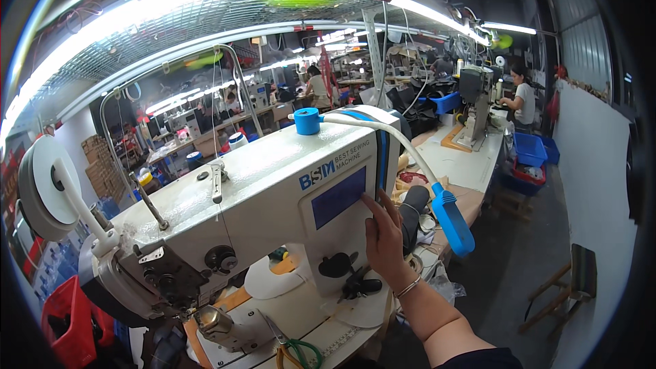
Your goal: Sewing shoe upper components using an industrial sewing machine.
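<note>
A large white sewing machine (pixel 266 171) fills the middle of the view. On its front is a dark blue display panel (pixel 339 197). My right hand (pixel 386 236) reaches up from the lower right, fingers stretched, with a fingertip at the panel's right edge; whether it presses the panel I cannot tell. Nothing shows in that hand. A bracelet (pixel 408 285) circles my wrist. My left hand is out of view. Scissors with green handles (pixel 301 354) lie on the machine bed (pixel 321 314), near the needle area. A bendable lamp with a blue head (pixel 451 222) hangs right of my hand.
A red bin (pixel 72 331) stands at the lower left. Cloth pieces and a dark roll (pixel 412 212) crowd the table behind my hand. Blue crates (pixel 529 149) and a wooden stool (pixel 564 287) are on the right-hand floor. A person (pixel 523 101) works at another machine farther back.
</note>
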The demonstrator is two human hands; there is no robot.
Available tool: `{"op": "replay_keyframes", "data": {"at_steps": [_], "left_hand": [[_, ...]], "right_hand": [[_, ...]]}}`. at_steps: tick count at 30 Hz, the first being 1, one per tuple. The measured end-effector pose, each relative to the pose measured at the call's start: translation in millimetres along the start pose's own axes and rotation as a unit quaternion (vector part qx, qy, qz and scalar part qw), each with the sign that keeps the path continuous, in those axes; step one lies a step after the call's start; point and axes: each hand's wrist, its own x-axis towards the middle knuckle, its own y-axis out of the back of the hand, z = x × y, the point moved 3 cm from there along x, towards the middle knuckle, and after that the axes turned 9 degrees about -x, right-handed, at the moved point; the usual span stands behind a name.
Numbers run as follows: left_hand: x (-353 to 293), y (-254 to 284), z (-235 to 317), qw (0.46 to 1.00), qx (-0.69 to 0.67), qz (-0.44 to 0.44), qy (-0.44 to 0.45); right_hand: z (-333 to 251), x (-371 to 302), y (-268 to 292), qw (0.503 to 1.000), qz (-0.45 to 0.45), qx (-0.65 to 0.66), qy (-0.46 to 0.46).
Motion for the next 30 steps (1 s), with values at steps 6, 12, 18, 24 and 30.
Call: {"op": "replay_keyframes", "data": {"at_steps": [6,12,18,24,30], "left_hand": [[5.6,-0.1,3.0,0.999,-0.011,-0.03,0.016],[3.0,2.4,2.0,0.999,-0.008,-0.032,0.01],[-2.2,-1.6,-3.3,0.999,-0.012,-0.038,0.007],[-12.5,-1.4,-10.8,0.999,0.011,-0.037,0.016],[-3.7,-3.1,-5.4,1.0,-0.001,-0.017,0.002]], "right_hand": [[0.6,-2.7,-2.5,1.0,0.011,-0.01,-0.004],[-2.7,3.7,2.8,0.999,0.023,-0.016,0.027],[1.8,-3.2,-1.2,0.999,0.04,-0.014,0.01],[-4.3,1.4,-0.8,0.998,0.056,0.011,-0.007],[-3.2,1.2,-0.7,0.999,0.022,-0.036,-0.002]]}}
